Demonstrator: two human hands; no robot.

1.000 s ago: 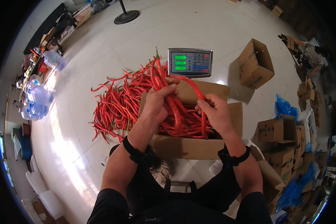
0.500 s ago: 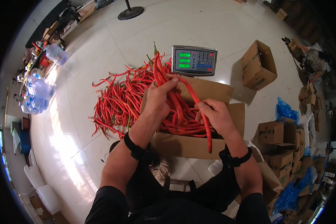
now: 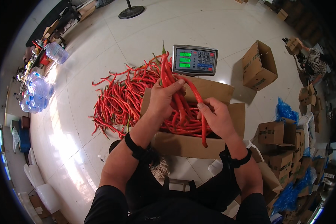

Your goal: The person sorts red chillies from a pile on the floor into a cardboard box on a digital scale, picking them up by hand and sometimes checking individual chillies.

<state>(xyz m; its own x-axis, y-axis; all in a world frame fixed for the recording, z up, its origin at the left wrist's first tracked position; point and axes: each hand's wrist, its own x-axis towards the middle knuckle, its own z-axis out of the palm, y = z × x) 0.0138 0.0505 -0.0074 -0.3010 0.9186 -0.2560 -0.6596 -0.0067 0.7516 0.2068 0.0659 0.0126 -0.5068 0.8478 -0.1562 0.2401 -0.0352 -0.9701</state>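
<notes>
Nearest, the brown front wall of an open box (image 3: 188,145) stands below the hands, with loose red chillies (image 3: 181,126) lying inside it. Over it, the right hand (image 3: 215,115) has its thumb and fingers pinched together on one long chilli (image 3: 204,130), partway down its length; the lower end hangs free past the box's front edge and the upper end meets the left hand (image 3: 165,96). That hand's fingers are curled closed around a bunch of chillies (image 3: 168,76), stems pointing up and away; whether they also grip the long chilli's top, I cannot tell.

Each chilli should be light, smooth and a little slippery, firm yet bendy, likely to snap or bruise if squeezed or sharply bent. A soft pinch near the stem or at mid-length seems best, while the bunch wants a loose whole-hand wrap.

Beyond, a heap of chillies (image 3: 117,102) spreads on the floor (image 3: 82,93), left of the box; a scale display (image 3: 195,60) stands behind the box, and farther right sits an open carton (image 3: 254,67)
</notes>
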